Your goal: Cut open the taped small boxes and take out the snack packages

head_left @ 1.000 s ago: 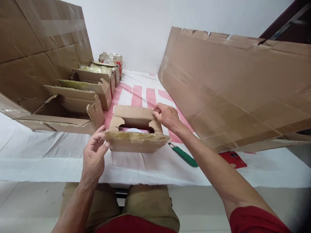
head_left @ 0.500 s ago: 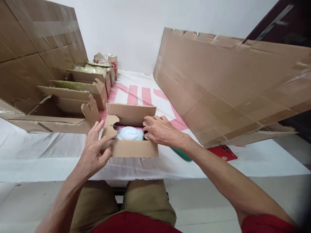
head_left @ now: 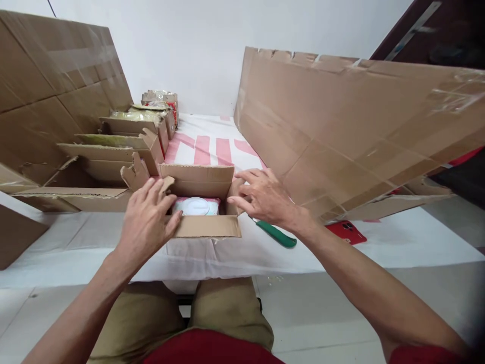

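Note:
A small open cardboard box (head_left: 206, 227) sits before me with its front and back flaps spread. Inside lies a pack of wet wipes (head_left: 195, 206) with a round white lid. My left hand (head_left: 147, 217) rests at the box's left side, fingers extended against the left flap (head_left: 167, 186) and thumb near the front corner. At the right side is my right hand (head_left: 261, 197), its fingers apart and touching the right flap (head_left: 234, 191). Neither hand is closed around the wipes.
Several opened cardboard boxes (head_left: 102, 194) line the left side, some with plastic-wrapped contents. Large cardboard panels stand left (head_left: 68, 65) and right (head_left: 341, 126). A green-handled knife (head_left: 278, 234) and red phone (head_left: 346, 232) lie right on the white-and-pink cloth (head_left: 200, 144).
The left and right flaps, earlier folded inward, now stand up and outward. My right hand has moved out from over the wipes. The view has shifted slightly, showing more of the green handle.

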The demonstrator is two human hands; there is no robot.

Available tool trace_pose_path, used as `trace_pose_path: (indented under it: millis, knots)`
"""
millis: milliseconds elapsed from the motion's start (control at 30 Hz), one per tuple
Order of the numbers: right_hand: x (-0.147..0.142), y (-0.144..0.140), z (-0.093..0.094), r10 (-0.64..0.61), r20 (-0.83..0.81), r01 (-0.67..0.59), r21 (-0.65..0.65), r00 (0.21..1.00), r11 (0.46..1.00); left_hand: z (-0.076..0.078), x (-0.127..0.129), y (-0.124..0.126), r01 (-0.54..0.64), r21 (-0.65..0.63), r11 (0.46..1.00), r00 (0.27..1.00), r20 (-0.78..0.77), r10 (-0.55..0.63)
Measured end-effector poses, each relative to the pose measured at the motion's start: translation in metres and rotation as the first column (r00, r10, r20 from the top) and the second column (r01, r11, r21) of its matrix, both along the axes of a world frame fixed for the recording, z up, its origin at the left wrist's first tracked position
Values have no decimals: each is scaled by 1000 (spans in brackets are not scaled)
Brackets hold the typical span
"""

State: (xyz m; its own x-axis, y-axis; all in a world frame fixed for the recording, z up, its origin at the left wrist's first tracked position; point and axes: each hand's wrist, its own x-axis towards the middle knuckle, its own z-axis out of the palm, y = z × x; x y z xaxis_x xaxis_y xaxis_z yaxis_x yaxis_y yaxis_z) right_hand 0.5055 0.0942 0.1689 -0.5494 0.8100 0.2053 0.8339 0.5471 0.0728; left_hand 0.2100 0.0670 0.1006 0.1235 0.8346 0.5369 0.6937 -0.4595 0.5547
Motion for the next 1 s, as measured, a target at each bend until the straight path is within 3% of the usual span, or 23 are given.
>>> trace_pose_path:
  millis: [67, 167, 300, 433, 500, 567, 667, 767, 867, 1000]
  knots:
    - [15, 0, -8, -58, -24, 56, -68, 998, 996, -1, -6, -6, -109, -23, 994, 994, 10, 109]
    - [26, 5, -28, -34, -27, 27, -210, 999, 977, -12, -14, -11, -250, -184, 950, 961, 69, 267]
    - [26, 11, -46, 19, -39, -29, -262, 999, 965, -32, -12, -16, -239, -436, 868, 863, 315, 396]
    - [18, 6, -33, -33, 136, 52, -138, 990, 989, -43, -6, -19, -111, -527, 843, 732, 530, 428]
    - [7, -1, -21, -75, 152, 75, 5, 985, 997, -45, -5, -18, -91, -529, 844, 713, 557, 426]
    - [-11, -5, -11, -20, 121, 14, 50, 992, 999, -45, -5, -17, -69, -542, 837, 710, 562, 423]
    - [-44, 4, -4, 175, 80, -162, -149, 981, 976, -47, -5, -16, -48, -562, 826, 706, 565, 426]
    - [-67, 31, -2, 308, 1, -282, -396, 951, 874, -51, -7, -16, -41, -580, 813, 715, 552, 429]
    - [-76, 59, -5, 340, -34, -306, -527, 940, 793, -55, -10, -15, 9, -589, 808, 719, 565, 405]
    - [-79, 71, -21, 326, 42, -236, -607, 944, 759, -58, -10, -13, 40, -563, 825, 717, 591, 369]
